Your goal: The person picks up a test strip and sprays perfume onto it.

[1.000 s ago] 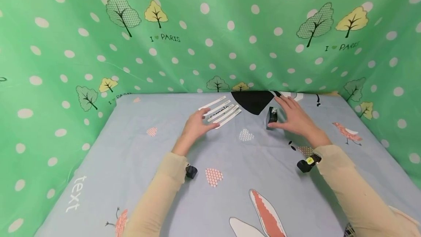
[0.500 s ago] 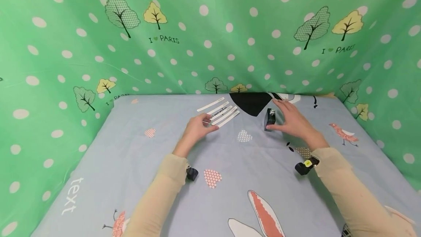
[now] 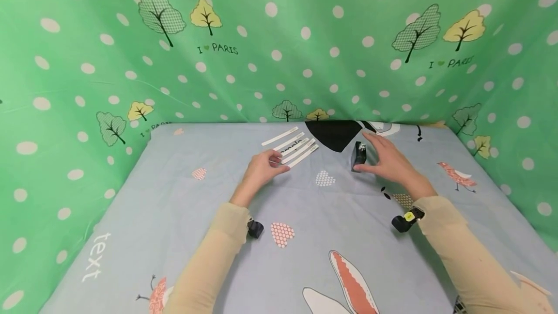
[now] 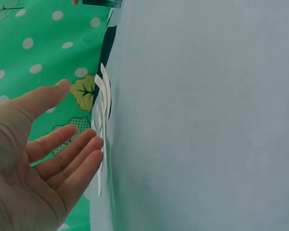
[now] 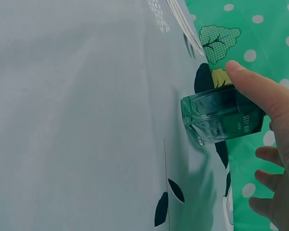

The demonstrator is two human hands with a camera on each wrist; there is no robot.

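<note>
Several narrow white paper strips point(image 3: 279, 136) lie fanned side by side near the table's far edge, with black script lettering showing among them. My left hand point(image 3: 261, 168) is at their near left end, fingers loosely bent. In the left wrist view the palm of this hand point(image 4: 38, 168) faces up with nothing in it; whether its fingertips touch the strips I cannot tell. A dark green glass perfume bottle point(image 3: 360, 156) stands upright to the right of the strips. Around its right side my right hand point(image 3: 392, 161) is spread, the thumb overlapping the bottle's lower part without a visible grip.
A grey-blue printed cloth point(image 3: 305, 207) covers the table. Behind it and at both sides hangs a green polka-dot curtain point(image 3: 244, 81). Small black cameras sit on the left wrist point(image 3: 255, 229) and right wrist point(image 3: 402, 223).
The left fingers have drawn slightly toward me and bent more, off the upper strips. My right hand and the bottle stay nearly where they were, and the head view shifts a little.
</note>
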